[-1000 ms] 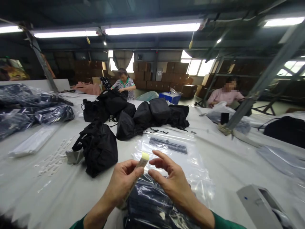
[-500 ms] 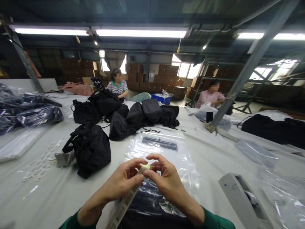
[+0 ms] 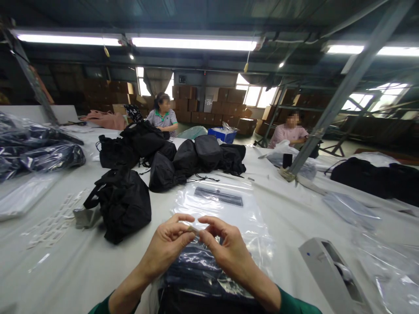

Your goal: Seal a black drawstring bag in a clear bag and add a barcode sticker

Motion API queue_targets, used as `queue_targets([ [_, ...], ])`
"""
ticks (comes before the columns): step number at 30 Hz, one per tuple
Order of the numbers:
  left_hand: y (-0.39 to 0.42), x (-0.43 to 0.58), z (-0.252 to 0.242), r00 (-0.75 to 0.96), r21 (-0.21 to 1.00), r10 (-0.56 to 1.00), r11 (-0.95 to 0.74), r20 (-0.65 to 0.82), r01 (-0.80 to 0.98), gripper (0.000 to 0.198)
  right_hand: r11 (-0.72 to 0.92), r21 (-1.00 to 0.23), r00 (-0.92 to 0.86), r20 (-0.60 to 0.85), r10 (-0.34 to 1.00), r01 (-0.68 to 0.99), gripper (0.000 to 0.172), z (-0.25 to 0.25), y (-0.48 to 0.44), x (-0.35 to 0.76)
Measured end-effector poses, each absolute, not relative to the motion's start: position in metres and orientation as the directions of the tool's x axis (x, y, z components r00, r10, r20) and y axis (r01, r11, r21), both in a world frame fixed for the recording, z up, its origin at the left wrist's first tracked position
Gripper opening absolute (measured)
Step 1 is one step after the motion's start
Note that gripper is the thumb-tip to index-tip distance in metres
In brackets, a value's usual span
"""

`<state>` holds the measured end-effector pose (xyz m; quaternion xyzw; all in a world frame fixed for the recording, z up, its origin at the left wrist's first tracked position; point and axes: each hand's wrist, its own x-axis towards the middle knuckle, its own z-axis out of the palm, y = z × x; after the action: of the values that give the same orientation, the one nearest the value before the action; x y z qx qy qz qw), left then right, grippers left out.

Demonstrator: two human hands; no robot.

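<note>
Pinched fingertip to fingertip, the left hand [image 3: 166, 249] and the right hand [image 3: 226, 249] both close on a small pale tab [image 3: 193, 229], thumb and forefinger of each meeting at it. It is too small to tell whether it is tape, a sticker or a paper label. The tab is held in the air just above a packed clear bag [image 3: 199, 272] with a dark folded garment inside, which lies on the white table [image 3: 294, 209] right under the wrists.

Just beyond the hands an empty zip bag [image 3: 248, 218] lies flat, its dark closure strip [image 3: 218, 196] on the far side. A grey tape dispenser [image 3: 330, 270] sits near the right forearm. To the left a black drawstring bag [image 3: 122, 203] slumps on the table, and a heap of black bags [image 3: 186, 159] lies farther back. Small white labels [image 3: 54, 224] are scattered near the left edge, and bagged dark garments [image 3: 39, 150] are stacked beyond them. Two other people work at the far side, one in a striped shirt [image 3: 163, 118] and one in pink [image 3: 291, 133].

Judging by the opposed pinches, the step in hand is fine fingertip work on the tab, separating or peeling it. Any next move calls for a light, steady pull, with one pinch holding firm so the tab neither tears nor sticks to itself.
</note>
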<state>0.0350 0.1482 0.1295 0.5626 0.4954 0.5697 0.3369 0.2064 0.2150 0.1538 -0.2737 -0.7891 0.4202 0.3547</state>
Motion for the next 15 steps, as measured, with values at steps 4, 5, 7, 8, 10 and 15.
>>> queue_targets([
  [4,0.149,0.033,0.127,-0.100,0.944,0.954,-0.257,0.282,0.208,0.019,0.561,-0.816,-0.648,0.354,0.674,0.138,0.024,0.166,0.217,0.214],
  [5,0.149,0.032,0.127,-0.082,0.941,0.960,-0.241,0.266,0.236,0.019,0.569,-0.811,-0.668,0.348,0.658,0.138,0.026,0.171,0.218,0.216],
  [7,0.149,0.031,0.127,-0.053,0.933,0.969,-0.216,0.241,0.288,0.020,0.573,-0.806,-0.709,0.317,0.630,0.149,0.024,0.180,0.220,0.218],
  [8,0.149,0.031,0.128,-0.041,0.926,0.971,-0.212,0.236,0.312,0.020,0.570,-0.806,-0.729,0.294,0.619,0.159,0.021,0.184,0.221,0.219],
  [10,0.149,0.030,0.129,-0.027,0.908,0.971,-0.212,0.237,0.362,0.022,0.571,-0.802,-0.760,0.258,0.596,0.176,0.015,0.188,0.223,0.219],
  [15,0.153,0.031,0.128,0.001,0.864,0.976,-0.195,0.219,0.463,0.038,0.586,-0.793,-0.770,0.266,0.581,0.168,0.006,0.186,0.226,0.216],
])
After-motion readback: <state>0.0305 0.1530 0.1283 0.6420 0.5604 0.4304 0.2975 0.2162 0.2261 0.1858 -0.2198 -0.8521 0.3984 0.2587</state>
